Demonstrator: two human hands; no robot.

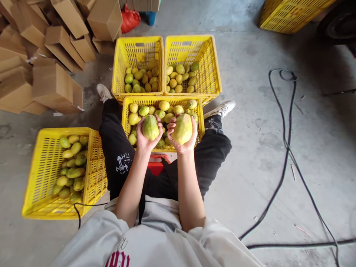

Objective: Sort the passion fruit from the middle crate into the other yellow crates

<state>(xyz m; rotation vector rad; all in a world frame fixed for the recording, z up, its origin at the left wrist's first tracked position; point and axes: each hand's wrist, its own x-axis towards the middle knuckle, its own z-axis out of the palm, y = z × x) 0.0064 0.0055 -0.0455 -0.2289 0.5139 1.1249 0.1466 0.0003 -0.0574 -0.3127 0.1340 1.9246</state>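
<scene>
My left hand (144, 139) is wrapped round a green fruit (150, 127), held up over the near yellow crate (125, 118). Beside it, my right hand (186, 144) grips a larger, paler yellow-green fruit (182, 128). The two fruits are apart, at about the same height. Below them the near crate holds many yellow and green fruits, partly hidden by my hands. Two more yellow crates, a left one (118, 66) and a right one (210, 66), stand just beyond it with fruits inside.
At the left a tilted yellow crate (41, 170) holds fruits. Cardboard boxes (52, 83) are piled at the upper left, near a red bag (130, 19). Black cables (287, 144) lie on the floor at the right. Another yellow crate (289, 16) stands at the upper right.
</scene>
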